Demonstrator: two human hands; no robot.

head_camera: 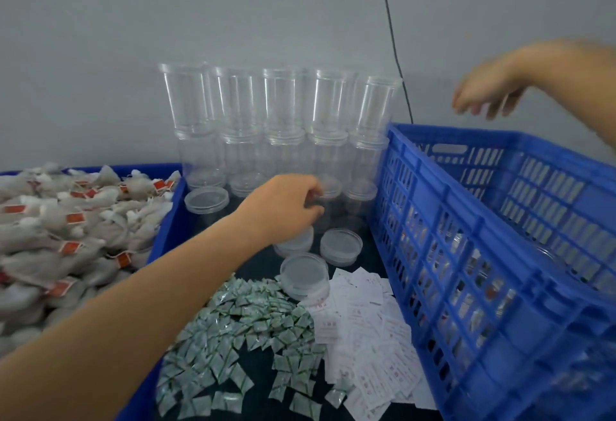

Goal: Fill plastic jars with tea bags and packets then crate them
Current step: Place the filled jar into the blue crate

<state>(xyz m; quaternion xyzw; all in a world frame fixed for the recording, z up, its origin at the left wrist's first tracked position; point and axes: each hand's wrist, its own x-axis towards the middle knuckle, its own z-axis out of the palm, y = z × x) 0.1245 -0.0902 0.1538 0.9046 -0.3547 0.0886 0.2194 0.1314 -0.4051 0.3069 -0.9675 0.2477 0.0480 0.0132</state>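
My left hand (pixel 286 207) reaches across the dark table and curls its fingers round a clear plastic jar (pixel 328 202) in the front row of the stacked jars (pixel 276 120). My right hand (pixel 486 97) hovers blurred above the far rim of the blue crate (pixel 433 220), fingers hanging loose and holding nothing. Filled jars show dimly through the crate wall. A heap of tea bags (pixel 66 230) with red tags fills a blue tray at the left. Green packets (pixel 240 337) and white packets (pixel 366 337) lie spread in front.
Three lidded clear jars (pixel 303 274) stand near the packets, and another (pixel 206 200) stands beside the tray. A black cable (pixel 393 40) runs down the grey wall behind the jars. The crate takes up the right side.
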